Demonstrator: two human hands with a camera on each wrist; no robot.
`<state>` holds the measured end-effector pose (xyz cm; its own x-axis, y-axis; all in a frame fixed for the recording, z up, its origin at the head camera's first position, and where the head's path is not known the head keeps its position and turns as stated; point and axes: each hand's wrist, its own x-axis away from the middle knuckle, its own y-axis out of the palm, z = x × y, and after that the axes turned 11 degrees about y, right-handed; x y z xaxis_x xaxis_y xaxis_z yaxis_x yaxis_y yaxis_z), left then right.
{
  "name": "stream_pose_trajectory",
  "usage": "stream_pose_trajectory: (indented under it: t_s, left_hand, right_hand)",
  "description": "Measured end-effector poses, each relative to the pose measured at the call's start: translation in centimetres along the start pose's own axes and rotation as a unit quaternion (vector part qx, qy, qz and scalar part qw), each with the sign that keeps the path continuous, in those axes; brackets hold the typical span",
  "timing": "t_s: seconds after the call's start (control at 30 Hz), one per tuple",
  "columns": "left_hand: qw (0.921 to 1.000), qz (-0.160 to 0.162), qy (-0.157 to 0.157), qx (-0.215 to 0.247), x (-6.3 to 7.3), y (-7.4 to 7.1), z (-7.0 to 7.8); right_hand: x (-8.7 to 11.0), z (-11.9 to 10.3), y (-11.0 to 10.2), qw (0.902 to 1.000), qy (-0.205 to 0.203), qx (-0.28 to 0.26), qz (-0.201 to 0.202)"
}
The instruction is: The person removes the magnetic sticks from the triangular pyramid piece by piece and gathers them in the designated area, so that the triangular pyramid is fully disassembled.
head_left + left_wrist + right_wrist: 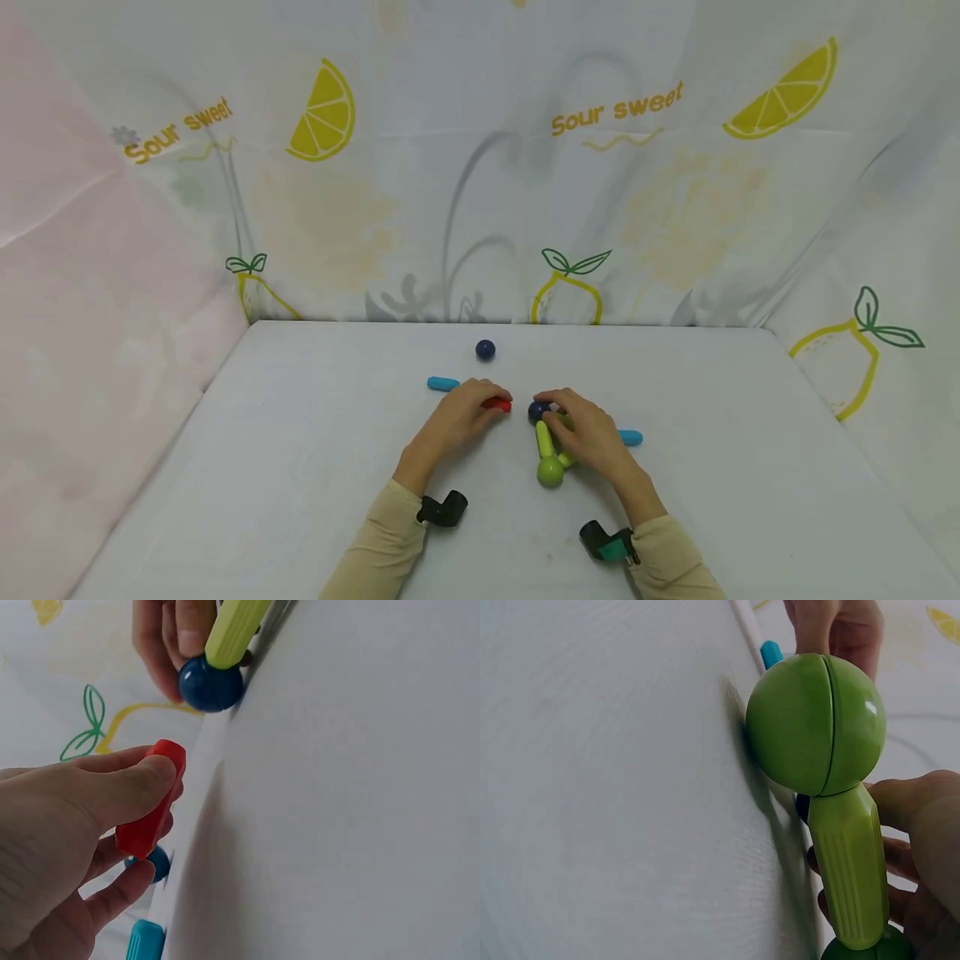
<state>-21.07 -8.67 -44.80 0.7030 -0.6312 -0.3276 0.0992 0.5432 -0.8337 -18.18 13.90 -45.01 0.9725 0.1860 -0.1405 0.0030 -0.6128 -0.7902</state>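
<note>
My left hand point(465, 412) pinches a short red rod point(155, 802) between thumb and fingers, just above the white table. To its right, my right hand point(588, 433) grips a toy assembly of balls and rods around its dark blue ball point(538, 412). From that ball a light green rod point(544, 439) runs to a green ball point(550, 472), nearest my body. A second light green rod point(850, 870) leads from the large green ball in the right wrist view to another green ball point(874, 946), partly cut off. The red rod and the dark blue ball are a small gap apart.
A loose dark blue ball point(485, 350) lies toward the table's back edge. One blue rod point(443, 383) is beside my left hand's fingers; another blue rod point(631, 437) shows right of my right hand. A printed cloth point(450, 208) hangs behind the white table point(300, 467).
</note>
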Motion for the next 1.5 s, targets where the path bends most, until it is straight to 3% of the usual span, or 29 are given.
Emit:
stream_pose_trajectory:
  t_s: [0.2,0.47,0.83,1.0,1.17,1.5]
  left_hand:
    - [0.9992,0.031,-0.023,0.014,1.0,-1.2,-1.3]
    - [0.9985,0.049,-0.011,0.022,2.1,-2.1,-2.7]
    - [0.9957,0.082,-0.037,-0.022,2.8,-3.2,-4.1]
    - [0.9944,0.086,-0.055,-0.030,3.2,-3.2,-4.6]
    - [0.9924,0.099,-0.057,-0.045,3.4,-3.1,-4.9]
    - [0.9925,0.092,-0.064,-0.048,3.4,-3.0,-5.0]
  right_hand:
    - [0.0,-0.1,-0.2,0.9998,0.010,0.005,-0.018]
    - [0.1,0.1,-0.2,0.9996,0.017,-0.003,-0.024]
    - [0.0,0.0,-0.3,0.9959,0.091,0.002,-0.005]
    - [0.0,0.1,-0.6,0.9927,0.118,-0.002,-0.022]
    - [0.0,0.2,-0.7,0.9926,0.118,0.001,-0.030]
    - [0.2,0.4,-0.8,0.9941,0.101,-0.002,-0.038]
